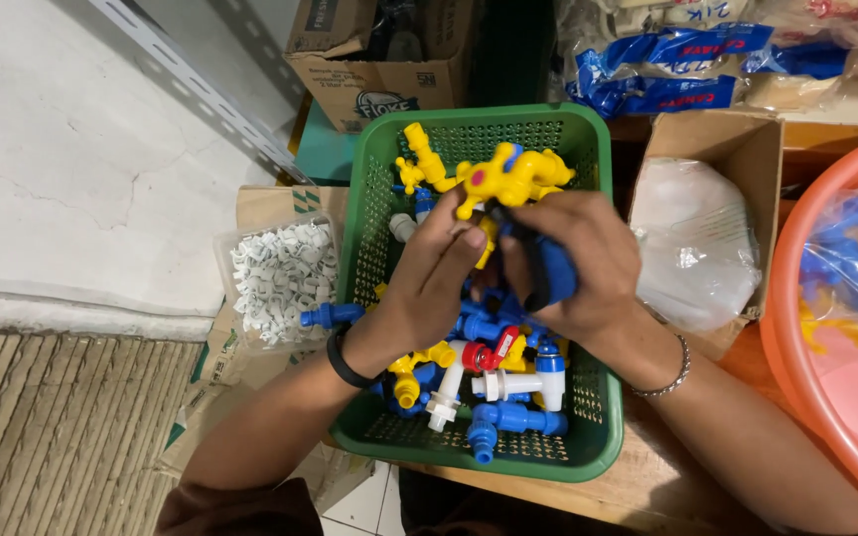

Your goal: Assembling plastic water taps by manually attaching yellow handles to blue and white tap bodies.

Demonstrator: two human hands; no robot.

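Observation:
Both my hands work over a green plastic basket point(588, 452) holding several blue, yellow and white plastic taps. My right hand point(578, 268) grips a blue plastic tap point(551, 273) by its body. My left hand point(434, 273) pinches a yellow part point(487, 241) at the end of that blue tap, fingertips meeting the right hand's. A cluster of yellow taps point(503, 177) lies just beyond my fingers. White and blue taps point(508, 387) lie in the near part of the basket.
A clear tub of small white plastic pieces point(278, 278) sits left of the basket. To the right stand a cardboard box with a white bag point(692, 238) and an orange basin point(796, 357) with bagged taps. Cardboard boxes point(369, 60) stand behind.

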